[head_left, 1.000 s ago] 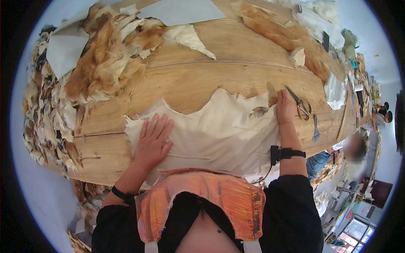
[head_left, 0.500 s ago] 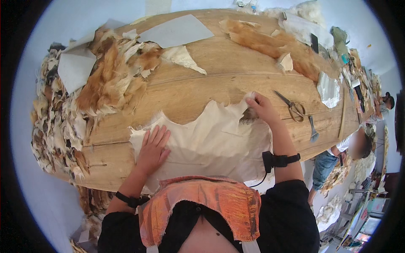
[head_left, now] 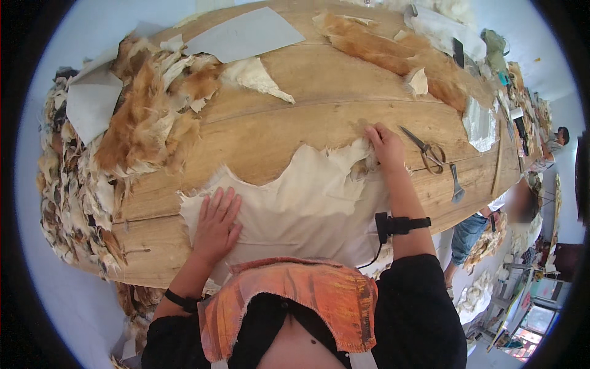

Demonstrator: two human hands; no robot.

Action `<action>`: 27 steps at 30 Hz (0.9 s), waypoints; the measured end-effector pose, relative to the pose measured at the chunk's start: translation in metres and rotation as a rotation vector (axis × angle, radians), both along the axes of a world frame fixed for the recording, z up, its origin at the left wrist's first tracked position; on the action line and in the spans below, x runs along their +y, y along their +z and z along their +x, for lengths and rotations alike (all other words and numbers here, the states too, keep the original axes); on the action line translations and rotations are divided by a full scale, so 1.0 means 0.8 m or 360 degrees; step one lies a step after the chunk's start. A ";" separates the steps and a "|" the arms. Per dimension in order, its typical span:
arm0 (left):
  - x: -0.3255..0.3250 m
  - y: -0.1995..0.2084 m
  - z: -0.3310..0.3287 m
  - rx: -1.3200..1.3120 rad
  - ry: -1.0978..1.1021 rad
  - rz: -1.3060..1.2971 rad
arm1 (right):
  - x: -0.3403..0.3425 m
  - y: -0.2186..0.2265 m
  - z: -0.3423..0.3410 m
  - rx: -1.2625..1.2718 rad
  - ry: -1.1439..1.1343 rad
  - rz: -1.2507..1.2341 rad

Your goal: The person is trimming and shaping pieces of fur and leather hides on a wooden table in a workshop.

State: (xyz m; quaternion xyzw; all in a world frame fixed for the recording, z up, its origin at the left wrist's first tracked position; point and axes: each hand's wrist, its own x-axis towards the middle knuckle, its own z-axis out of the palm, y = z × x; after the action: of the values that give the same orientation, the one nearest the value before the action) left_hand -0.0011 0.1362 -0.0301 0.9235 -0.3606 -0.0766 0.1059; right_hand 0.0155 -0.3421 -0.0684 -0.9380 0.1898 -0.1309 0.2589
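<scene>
A cream-coloured hide (head_left: 301, 197) lies skin side up on the wooden table, close to my body, with ragged far edges and a little fur showing at its far right corner. My left hand (head_left: 216, 224) rests flat on the hide's left part, fingers stretched out. At the far right corner, my right hand (head_left: 387, 146) is closed at the hide's edge, its fingers curled; the fingertips are partly hidden. Scissors (head_left: 425, 150) lie just right of my right hand, beside a small flat grey-bladed tool (head_left: 456, 184).
Brown fur pieces (head_left: 144, 114) and grey sheets (head_left: 246, 35) lie at the far left, next to a large pile of fur scraps (head_left: 77, 184). A long brown pelt (head_left: 393, 55) lies at the far right, near crumpled foil (head_left: 479, 125). Another person (head_left: 473, 237) is beyond the table's right end.
My right hand's fingers have curled more at the hide's far right corner, and the dark fur gap there has mostly closed. My left hand stays flat. The whole view has shifted slightly.
</scene>
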 end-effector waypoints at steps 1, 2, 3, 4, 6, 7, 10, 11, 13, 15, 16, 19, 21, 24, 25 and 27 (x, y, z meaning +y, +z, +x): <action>0.000 0.000 0.001 -0.0003 -0.0001 -0.0003 | 0.001 0.001 -0.002 -0.0003 -0.0001 -0.0003; 0.001 0.001 -0.001 0.0003 0.0002 0.0001 | 0.016 0.011 -0.003 -0.0036 0.0100 -0.0044; 0.000 0.001 -0.001 0.0010 -0.0006 -0.0003 | 0.026 0.015 -0.006 -0.0069 0.0190 -0.0093; 0.000 0.000 -0.001 0.0020 -0.0006 0.0003 | 0.035 0.008 -0.009 -0.0058 0.0190 -0.0085; -0.001 -0.004 0.001 0.0062 0.0006 0.0020 | 0.045 -0.004 -0.016 -0.0058 0.0459 -0.0520; -0.002 -0.005 0.003 0.0079 -0.0003 0.0026 | 0.041 -0.006 -0.015 -0.0041 0.0452 -0.0512; -0.001 -0.003 -0.002 0.0010 -0.0047 0.0026 | 0.032 -0.003 -0.005 0.0014 0.0157 -0.0287; 0.000 -0.003 -0.002 -0.0004 -0.0028 0.0035 | 0.030 -0.006 0.003 -0.0035 0.0157 -0.0314; -0.002 -0.004 -0.001 -0.0031 -0.0018 0.0023 | 0.026 -0.004 0.015 -0.0095 0.0146 -0.0365; -0.001 -0.007 0.002 -0.0035 -0.0003 -0.0002 | 0.024 -0.003 0.021 -0.0122 0.0255 -0.0346; 0.001 -0.009 0.000 -0.0048 -0.0006 -0.0018 | 0.017 -0.001 0.015 -0.0133 0.0251 -0.0363; 0.001 -0.018 0.002 -0.0035 -0.0049 -0.0038 | -0.016 -0.010 -0.008 -0.0375 0.0080 -0.0336; -0.002 -0.016 0.003 -0.0041 -0.0035 -0.0020 | -0.019 -0.011 -0.033 -0.0143 0.0085 -0.0726; -0.008 -0.009 0.003 0.0044 -0.0004 0.0078 | -0.023 0.014 -0.040 0.0370 -0.0177 -0.0416; -0.006 -0.009 0.003 0.0045 -0.0054 0.0063 | -0.026 0.014 -0.035 0.0421 -0.0202 -0.0354; -0.006 -0.014 0.000 -0.0056 0.0014 0.0190 | -0.048 0.015 -0.022 0.0464 -0.0227 -0.0244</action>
State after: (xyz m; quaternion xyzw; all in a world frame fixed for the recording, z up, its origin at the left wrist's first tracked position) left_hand -0.0013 0.1315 -0.0410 0.9310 -0.3530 -0.0812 0.0446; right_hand -0.0020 -0.3803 -0.0566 -0.9482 0.2807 -0.0255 0.1464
